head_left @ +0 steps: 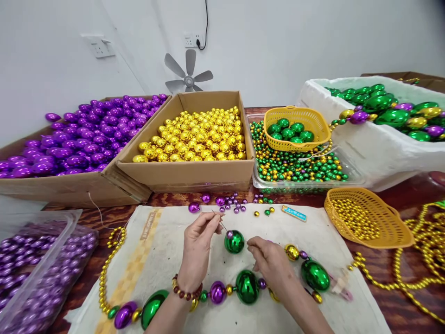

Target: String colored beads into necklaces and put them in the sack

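My left hand (197, 248), with a beaded bracelet (187, 293) on its wrist, pinches a thin needle (224, 226) between thumb and fingers. The needle slants down to a small purple bead (230, 234) at a shiny green ball (235, 244). Just right of that ball is my right hand (273, 262), its fingers curled closed; whatever they hold is hidden. Beneath both forearms runs a string of beads with a large green ball (247, 286), a purple ball (218, 292) and smaller gold beads. My forearms hide parts of it.
Behind the cloth (163, 260) stand a box of purple balls (52, 197), a box of gold balls (187, 178), a clear tray (306, 184) and a foam box (385, 160). A yellow basket (392, 227) stands right, a bag of purple beads (66, 273) left. Loose beads (234, 202) lie behind my hands.
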The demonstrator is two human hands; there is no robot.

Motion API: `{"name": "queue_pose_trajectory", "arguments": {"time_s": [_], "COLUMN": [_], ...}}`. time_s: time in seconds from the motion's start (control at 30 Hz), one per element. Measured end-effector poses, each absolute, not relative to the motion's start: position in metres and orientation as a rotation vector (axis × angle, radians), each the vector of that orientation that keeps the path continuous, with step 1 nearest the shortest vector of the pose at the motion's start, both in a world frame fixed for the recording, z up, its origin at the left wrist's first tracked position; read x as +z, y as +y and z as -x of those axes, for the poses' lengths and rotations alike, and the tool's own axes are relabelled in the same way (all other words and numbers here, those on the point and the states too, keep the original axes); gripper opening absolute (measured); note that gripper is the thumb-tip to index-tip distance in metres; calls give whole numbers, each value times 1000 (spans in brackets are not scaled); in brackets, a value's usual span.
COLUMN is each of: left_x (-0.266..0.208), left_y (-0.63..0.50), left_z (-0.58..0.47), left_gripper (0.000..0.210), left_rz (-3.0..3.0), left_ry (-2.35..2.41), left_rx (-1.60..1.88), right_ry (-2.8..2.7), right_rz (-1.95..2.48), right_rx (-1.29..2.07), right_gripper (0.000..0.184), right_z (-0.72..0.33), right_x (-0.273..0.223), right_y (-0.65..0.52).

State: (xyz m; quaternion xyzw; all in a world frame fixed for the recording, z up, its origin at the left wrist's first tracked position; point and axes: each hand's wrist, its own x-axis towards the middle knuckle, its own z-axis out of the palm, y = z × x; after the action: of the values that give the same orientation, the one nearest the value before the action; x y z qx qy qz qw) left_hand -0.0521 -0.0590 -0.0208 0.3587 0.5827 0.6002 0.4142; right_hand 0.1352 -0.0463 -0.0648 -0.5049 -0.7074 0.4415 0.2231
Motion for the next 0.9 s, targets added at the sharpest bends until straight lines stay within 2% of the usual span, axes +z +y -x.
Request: {"name": "queue_pose_trajectory", "arguments": {"time_s": [0.1, 0.27, 0.5, 0.67, 0.73, 0.83, 0.9], "left_x": [-4, 20, 42, 72, 84, 94, 97], "left_y": [-61, -64, -50, 19, 56, 104, 125], "left_z": [48, 43, 60, 111, 131, 147, 148], "left_gripper": [16, 12, 18, 26, 30, 40, 51], "left_rz": [-1074, -1250, -1483, -2031, -2205, -2156, -2076], "left_ry": [1534, 1524, 1413, 1961, 2239, 2591, 2664], "left_rx": [1475, 1467, 1249, 1242, 933, 346, 180], "right_ry": [-1962, -1966, -2135, -1906, -1790, -1659, -1580], "right_rz": [1356, 1054, 1048, 1033, 1006, 954, 926], "right_rx": [1093, 1192, 1052, 1186, 1288, 1392, 1436], "right_gripper": [24, 23, 23, 28, 30, 32, 33], "right_z": [-134, -115, -107, -110, -109, -108, -110], "right_x": [-50, -30, -47, -44, -38, -22, -8], "right_y": [-41, -37, -32, -34, -35, -36, -37]}}
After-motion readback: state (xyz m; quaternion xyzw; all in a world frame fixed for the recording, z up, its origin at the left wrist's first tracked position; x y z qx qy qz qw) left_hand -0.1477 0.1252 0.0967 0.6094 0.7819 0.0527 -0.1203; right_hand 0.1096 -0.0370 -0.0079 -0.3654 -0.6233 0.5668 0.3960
